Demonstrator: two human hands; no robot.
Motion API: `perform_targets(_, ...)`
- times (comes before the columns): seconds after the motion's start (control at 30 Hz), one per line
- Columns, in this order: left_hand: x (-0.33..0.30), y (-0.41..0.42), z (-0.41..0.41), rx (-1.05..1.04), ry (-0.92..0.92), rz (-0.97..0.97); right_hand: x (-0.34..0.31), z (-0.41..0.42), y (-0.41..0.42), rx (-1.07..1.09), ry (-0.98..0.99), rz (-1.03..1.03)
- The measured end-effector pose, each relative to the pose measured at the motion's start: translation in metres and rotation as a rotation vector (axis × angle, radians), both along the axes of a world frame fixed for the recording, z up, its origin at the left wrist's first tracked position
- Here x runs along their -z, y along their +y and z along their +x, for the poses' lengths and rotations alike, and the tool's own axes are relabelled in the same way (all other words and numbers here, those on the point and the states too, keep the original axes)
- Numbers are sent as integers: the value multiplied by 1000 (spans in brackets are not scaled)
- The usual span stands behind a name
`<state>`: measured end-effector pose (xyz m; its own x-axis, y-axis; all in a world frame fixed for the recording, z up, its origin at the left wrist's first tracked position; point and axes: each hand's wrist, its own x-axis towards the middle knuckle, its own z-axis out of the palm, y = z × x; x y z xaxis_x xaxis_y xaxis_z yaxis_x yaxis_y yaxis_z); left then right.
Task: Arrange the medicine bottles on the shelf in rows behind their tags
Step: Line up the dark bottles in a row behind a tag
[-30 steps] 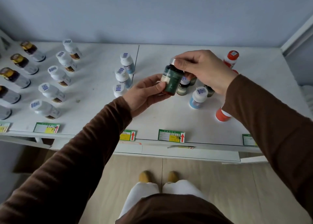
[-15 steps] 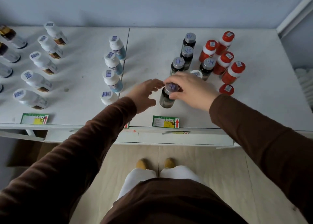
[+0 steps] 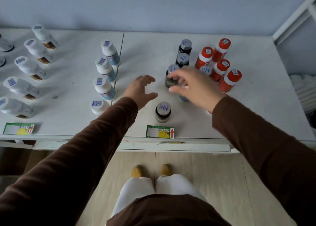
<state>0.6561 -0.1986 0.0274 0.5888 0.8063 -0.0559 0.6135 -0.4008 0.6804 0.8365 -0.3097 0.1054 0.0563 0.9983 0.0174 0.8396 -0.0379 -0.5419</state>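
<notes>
- Left hand [image 3: 140, 90] open, fingers spread, empty, hovering over shelf [image 3: 256, 106].
- Right hand [image 3: 193, 87] open, blurred, holding nothing.
- Dark bottle [image 3: 162, 112] upright below both hands, just behind green tag [image 3: 160, 131].
- Another dark bottle [image 3: 171, 77] at right fingertips; contact unclear.

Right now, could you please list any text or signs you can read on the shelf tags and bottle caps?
"79", handwritten: green-and-yellow paper tag behind the front dark glass bottle.
Red up-arrow: same tag.
Left green-and-yellow paper tag: red arrow, writing blurred.
Blue cap stickers: too small to read.
</notes>
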Motion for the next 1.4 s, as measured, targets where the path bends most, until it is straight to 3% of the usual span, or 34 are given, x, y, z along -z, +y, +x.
perform_targets(0.1, 7, 13, 24, -20, 10, -23, -12, 27, 29, 86, -77, 31)
perform_targets(0.3, 29, 22, 71, -70, 16, -57, 1, 31, 76, -158, -377, -205)
perform_targets(0.43, 35, 26, 78, -80, -66, -123, 7, 33, 83, -191, -413, -239)
perform_targets(0.53, 22, 26, 65, -56, -407, -461, -3, 42, 83, -67, -201, -166)
perform_targets(0.63, -1, 25, 48, 20, -717, -809, -22, 46, 86, 103, 194, -90)
perform_targets(0.7, -15, 24, 39, 50, -830, -999, -32, 41, 89, 177, 373, -75)
perform_targets(0.8, -27, 20, 31, 68, -892, -1110, -37, 31, 93, 224, 436, -50)
perform_targets(1.0, -31, 16, 17, 69, -845, -955, -34, 25, 88, 114, 341, -112)
perform_targets(1.2, -21, 10, 11, 32, -384, -544, -12, 14, 67, -139, -98, -127)
perform_targets(1.3, -16, 12, 5, 24, -128, -357, 1, 8, 58, -206, -188, -181)
perform_targets(1.4, -16, 16, 1, -12, -33, -172, 11, 3, 52, -244, -231, -196)
